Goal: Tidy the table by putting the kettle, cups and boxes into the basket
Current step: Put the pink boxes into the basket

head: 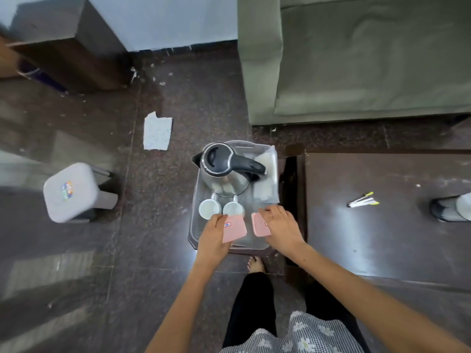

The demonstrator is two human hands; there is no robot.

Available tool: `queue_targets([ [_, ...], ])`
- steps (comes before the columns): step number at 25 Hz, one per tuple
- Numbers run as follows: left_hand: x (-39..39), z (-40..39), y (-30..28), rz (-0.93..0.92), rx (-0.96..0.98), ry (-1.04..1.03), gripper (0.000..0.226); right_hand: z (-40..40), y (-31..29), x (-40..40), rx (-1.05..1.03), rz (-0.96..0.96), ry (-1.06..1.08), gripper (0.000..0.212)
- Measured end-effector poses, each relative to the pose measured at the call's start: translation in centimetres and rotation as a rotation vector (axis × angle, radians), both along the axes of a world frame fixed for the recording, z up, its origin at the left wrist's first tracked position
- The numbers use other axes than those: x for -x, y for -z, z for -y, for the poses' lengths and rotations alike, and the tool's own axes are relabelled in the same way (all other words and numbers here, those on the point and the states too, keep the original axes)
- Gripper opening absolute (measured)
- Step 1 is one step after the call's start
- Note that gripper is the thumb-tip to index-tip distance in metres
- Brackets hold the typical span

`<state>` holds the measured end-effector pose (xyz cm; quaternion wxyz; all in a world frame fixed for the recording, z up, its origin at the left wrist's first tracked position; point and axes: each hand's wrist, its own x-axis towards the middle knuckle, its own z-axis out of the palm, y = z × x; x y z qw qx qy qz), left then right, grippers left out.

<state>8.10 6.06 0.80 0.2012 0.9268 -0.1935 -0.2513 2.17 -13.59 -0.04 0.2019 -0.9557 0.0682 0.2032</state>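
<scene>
A clear plastic basket [270, 159] stands on the floor beside the dark table [382, 225]. Inside it a steel kettle [226, 169] with a black lid and handle sits at the far end. Two white cups [209, 209] [233, 208] stand side by side in front of the kettle. My left hand [212, 238] holds a pink box [234, 229] over the basket's near end. My right hand [281, 228] rests on a second pink box [260, 225] lying to the right of the first.
Pens [363, 200] and a dark object [449, 208] lie on the table at right. A green sofa [356, 59] stands behind. A grey stool [76, 192] and a scrap of paper [156, 131] are on the floor to the left. My bare foot [256, 263] is just before the basket.
</scene>
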Motion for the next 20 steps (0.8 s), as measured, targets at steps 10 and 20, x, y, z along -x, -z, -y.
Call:
queue_targets([
  [10,-4.3,-6.7,1.8,-0.082,-0.065,0.090,0.073,-4.7,4.5,-3.6,0.063,-0.352,-0.149,0.048],
  [20,-5.6,-6.1,5.3,-0.084,-0.180,0.495,0.076,-4.6,6.3,-2.6,-0.026,-0.329,-0.110,0.036],
])
